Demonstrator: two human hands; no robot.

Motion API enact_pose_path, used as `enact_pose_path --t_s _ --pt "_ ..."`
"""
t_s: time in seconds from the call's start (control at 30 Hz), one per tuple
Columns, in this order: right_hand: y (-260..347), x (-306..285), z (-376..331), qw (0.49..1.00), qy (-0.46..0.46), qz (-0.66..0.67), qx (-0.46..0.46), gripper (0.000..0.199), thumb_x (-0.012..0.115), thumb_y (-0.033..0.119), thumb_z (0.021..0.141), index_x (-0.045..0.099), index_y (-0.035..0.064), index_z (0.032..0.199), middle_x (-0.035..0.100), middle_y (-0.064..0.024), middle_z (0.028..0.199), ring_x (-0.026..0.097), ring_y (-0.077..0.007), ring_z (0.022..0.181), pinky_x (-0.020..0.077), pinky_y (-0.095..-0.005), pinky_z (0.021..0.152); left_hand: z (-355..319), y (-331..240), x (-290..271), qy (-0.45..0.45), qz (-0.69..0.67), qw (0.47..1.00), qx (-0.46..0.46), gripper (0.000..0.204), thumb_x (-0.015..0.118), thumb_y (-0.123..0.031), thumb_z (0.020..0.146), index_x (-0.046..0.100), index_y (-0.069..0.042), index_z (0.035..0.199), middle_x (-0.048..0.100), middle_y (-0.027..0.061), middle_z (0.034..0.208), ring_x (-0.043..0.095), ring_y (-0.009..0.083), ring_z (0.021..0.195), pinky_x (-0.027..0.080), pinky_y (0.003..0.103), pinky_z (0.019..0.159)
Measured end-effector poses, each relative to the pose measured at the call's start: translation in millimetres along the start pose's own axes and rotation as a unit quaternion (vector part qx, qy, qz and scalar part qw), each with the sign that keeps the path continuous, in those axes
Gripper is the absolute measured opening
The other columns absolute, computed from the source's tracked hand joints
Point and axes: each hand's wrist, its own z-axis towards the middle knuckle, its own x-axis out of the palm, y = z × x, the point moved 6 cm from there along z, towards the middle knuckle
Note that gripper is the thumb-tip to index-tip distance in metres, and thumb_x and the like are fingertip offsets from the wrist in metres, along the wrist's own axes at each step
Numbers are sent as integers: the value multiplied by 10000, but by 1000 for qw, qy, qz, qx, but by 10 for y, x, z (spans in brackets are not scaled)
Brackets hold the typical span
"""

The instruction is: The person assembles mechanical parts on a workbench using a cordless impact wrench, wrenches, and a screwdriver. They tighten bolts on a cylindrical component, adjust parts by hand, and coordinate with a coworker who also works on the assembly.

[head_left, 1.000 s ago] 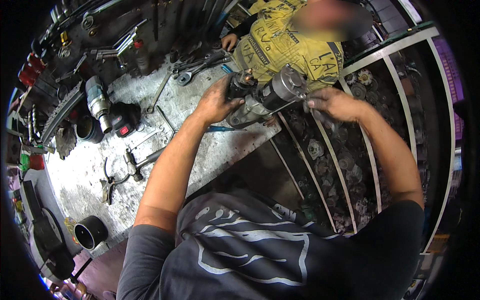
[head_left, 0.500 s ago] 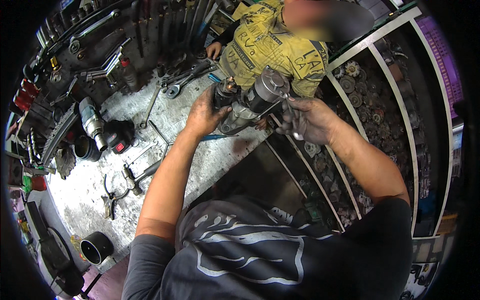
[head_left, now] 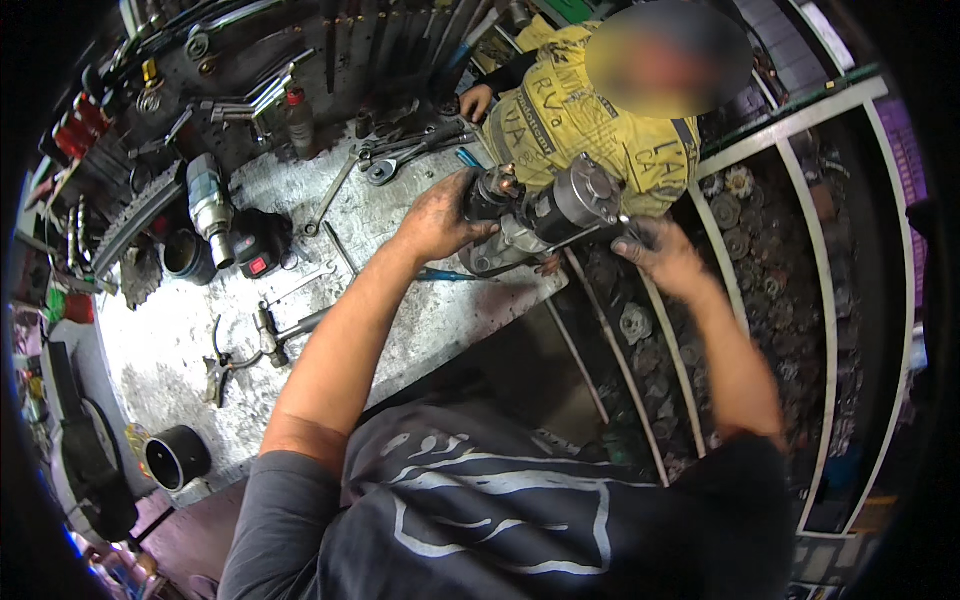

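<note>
1. Two hands engaged at the motor unit [head_left: 575, 205]: my hands are apart from each other, one on each side of it.
2. Left hand [head_left: 437, 222]: clamped on the motor unit at its smaller black cylinder [head_left: 488, 197], thumb toward me. Copper-coloured terminals [head_left: 508, 180] show at the top of that cylinder.
3. Right hand [head_left: 665, 255]: at the end of a thin rod [head_left: 585, 233] along the motor unit's side, fingers bent. I cannot tell whether the fingertips grip it.
4. Motor unit position: raised and tilted, above the right edge of the metal bench [head_left: 160, 350], larger cylinder toward my right.
5. Bench, near my left forearm: a hammer [head_left: 268, 332] lies beside black-handled pliers [head_left: 218, 368]. A blue tool [head_left: 445, 275] lies below the motor unit.
6. Bench, far side: a ratchet [head_left: 382, 172] and a long spanner [head_left: 335, 195].
7. Bench, left: a power wrench [head_left: 208, 200]; a black ring [head_left: 177, 458] at the near corner.
8. Opposite: a co-worker in a yellow shirt [head_left: 560, 120], one hand at the bench's far edge.
</note>
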Motion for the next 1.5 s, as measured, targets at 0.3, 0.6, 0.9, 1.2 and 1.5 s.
enact_pose_path --t_s 0.3,0.6,0.9,1.2,1.5 --pt "-2 1282 9 804 -127 581 5 1039 952 363 830 397 25 1641 667 -61 1272 563 -129 983 499 -298 839 163 100 89 34 -98 995 7 723 907 -210 710 636 17 1341 734 219 1223 703 363 1165 552 430 1045" --pt "166 1453 448 865 -156 477 10 790 1023 278 723 634 -6 1348 742 -132 1256 712 -272 1130 555 -408 1024 112 149 142 53 -117 991 -30 720 889 -149 751 584 22 1381 718 196 1249 698 311 1160 545 411 1061" --pt "331 1412 422 822 -213 528 3 760 1014 279 735 644 -13 1331 741 -126 1253 711 -247 1120 556 -396 1019 103 143 147 41 -109 993 -30 795 911 -170 771 549 58 1441 688 240 1335 681 352 1247 529 416 1111" --pt "21 1212 398 883 -77 461 -43 991 1005 513 709 583 -3 1442 718 -156 1359 673 -299 1248 521 -414 1082 79 172 236 52 -244 968 6 684 921 -93 851 557 -8 1424 716 79 1259 692 181 1125 558 387 1052" --pt "163 1638 -140 762 -146 629 39 700 802 160 992 481 -47 1579 609 -164 1535 548 -243 1417 402 -380 1217 464 21 31 238 -62 968 -39 576 938 -143 851 646 -49 1338 742 50 1235 677 174 1137 533 379 1041"
